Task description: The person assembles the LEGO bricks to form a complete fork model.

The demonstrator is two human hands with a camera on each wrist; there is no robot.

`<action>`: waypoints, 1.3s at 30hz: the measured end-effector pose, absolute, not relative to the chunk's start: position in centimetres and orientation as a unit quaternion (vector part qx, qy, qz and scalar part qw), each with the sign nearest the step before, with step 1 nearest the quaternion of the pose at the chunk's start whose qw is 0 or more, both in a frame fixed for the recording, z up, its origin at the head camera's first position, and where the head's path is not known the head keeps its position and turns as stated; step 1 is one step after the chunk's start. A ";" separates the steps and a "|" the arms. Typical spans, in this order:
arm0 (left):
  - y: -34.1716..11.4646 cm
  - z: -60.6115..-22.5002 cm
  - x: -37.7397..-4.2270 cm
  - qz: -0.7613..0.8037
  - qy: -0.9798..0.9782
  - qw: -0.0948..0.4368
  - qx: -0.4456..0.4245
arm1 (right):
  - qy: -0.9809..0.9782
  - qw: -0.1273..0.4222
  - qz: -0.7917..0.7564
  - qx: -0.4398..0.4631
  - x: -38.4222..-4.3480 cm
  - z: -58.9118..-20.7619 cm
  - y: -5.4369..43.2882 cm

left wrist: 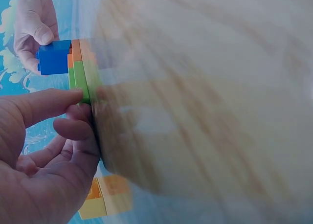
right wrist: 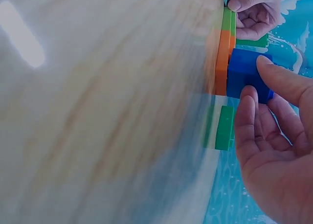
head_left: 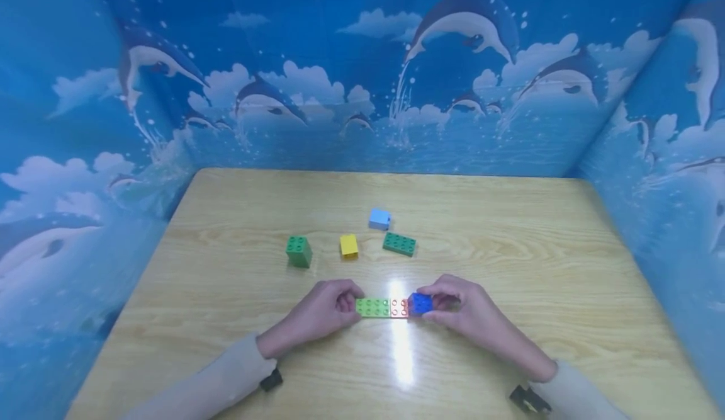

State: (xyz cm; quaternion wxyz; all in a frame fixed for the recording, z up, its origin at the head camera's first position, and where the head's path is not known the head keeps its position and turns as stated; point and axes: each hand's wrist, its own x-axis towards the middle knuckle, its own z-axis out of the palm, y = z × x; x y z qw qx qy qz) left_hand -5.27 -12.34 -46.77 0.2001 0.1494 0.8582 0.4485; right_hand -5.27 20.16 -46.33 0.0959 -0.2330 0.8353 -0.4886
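Observation:
A light green building brick (head_left: 372,307) lies flat on the table, end to end with an orange brick (head_left: 399,308). My left hand (head_left: 328,306) pinches the left end of the light green brick between thumb and finger, as the left wrist view also shows. At the other end, a blue brick (right wrist: 243,73) sits against the studded side of the orange brick (right wrist: 222,62). Thumb and fingers of my right hand (head_left: 461,303) grip this blue brick (head_left: 421,303) from its right side. Its studs face up in the head view.
Beyond the hands lie a tall green block (head_left: 299,252), a yellow brick (head_left: 348,246), a flat dark green brick (head_left: 399,244) and a light blue brick (head_left: 379,219). The wooden table (head_left: 510,218) meets dolphin-printed cloth walls (head_left: 340,42) at the back and sides.

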 end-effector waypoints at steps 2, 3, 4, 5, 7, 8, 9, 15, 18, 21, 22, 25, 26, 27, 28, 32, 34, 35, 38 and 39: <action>-12.4 -46.8 -5.2 0.444 0.860 0.202 0.148 | 0.832 0.102 -0.495 -0.228 -5.3 -46.3 20.0; -12.5 -46.8 -5.2 0.443 0.861 0.203 0.146 | 0.831 0.104 -0.497 -0.227 -5.3 -46.3 19.9; -12.5 -46.8 -5.2 0.442 0.861 0.203 0.147 | 0.832 0.105 -0.496 -0.225 -5.3 -46.2 19.9; -12.5 -46.8 -5.2 0.441 0.862 0.203 0.147 | 0.834 0.105 -0.494 -0.224 -5.3 -46.1 19.8; -12.6 -46.9 -5.3 0.440 0.862 0.202 0.150 | 0.836 0.103 -0.489 -0.227 -5.3 -45.9 19.7; -12.6 -47.0 -5.3 0.440 0.862 0.201 0.150 | 0.836 0.102 -0.488 -0.229 -5.4 -45.8 19.7; -12.6 -47.0 -5.4 0.440 0.862 0.201 0.150 | 0.837 0.103 -0.486 -0.229 -5.4 -45.8 19.7; -12.7 -46.9 -5.5 0.445 0.859 0.203 0.154 | 0.839 0.108 -0.483 -0.225 -5.6 -45.5 19.6; -12.6 -46.9 -5.5 0.450 0.855 0.204 0.158 | 0.838 0.104 -0.486 -0.226 -5.5 -45.6 19.7; -12.6 -47.1 -5.5 0.450 0.855 0.204 0.161 | 0.838 0.096 -0.485 -0.233 -5.2 -45.8 19.7; -12.6 -47.2 -5.4 0.449 0.855 0.203 0.162 | 0.837 0.093 -0.485 -0.235 -5.2 -45.9 19.8; -12.6 -47.4 -5.3 0.447 0.856 0.198 0.167 | 0.842 0.074 -0.475 -0.245 -5.0 -46.2 19.7; -12.6 -47.4 -5.3 0.448 0.856 0.197 0.169 | 0.844 0.069 -0.471 -0.247 -5.0 -46.4 19.7; -12.6 -47.5 -5.3 0.448 0.855 0.195 0.171 | 0.845 0.063 -0.468 -0.250 -4.9 -46.5 19.7; -12.6 -47.5 -5.3 0.449 0.855 0.194 0.173 | 0.847 0.058 -0.465 -0.252 -4.9 -46.5 19.6; -12.7 -47.6 -5.2 0.455 0.850 0.191 0.185 | 0.851 0.049 -0.453 -0.259 -4.7 -46.7 19.6; -12.7 -47.5 -5.2 0.456 0.849 0.190 0.188 | 0.854 0.045 -0.447 -0.263 -4.7 -46.7 19.6; -12.7 -47.5 -5.2 0.455 0.849 0.190 0.189 | 0.856 0.042 -0.441 -0.265 -4.7 -46.7 19.6; -12.6 -47.3 -5.2 0.451 0.852 0.192 0.186 | 0.863 0.040 -0.424 -0.273 -4.7 -46.4 19.5; -12.6 -47.2 -5.2 0.451 0.852 0.196 0.182 | 0.864 0.040 -0.419 -0.277 -4.6 -46.3 19.5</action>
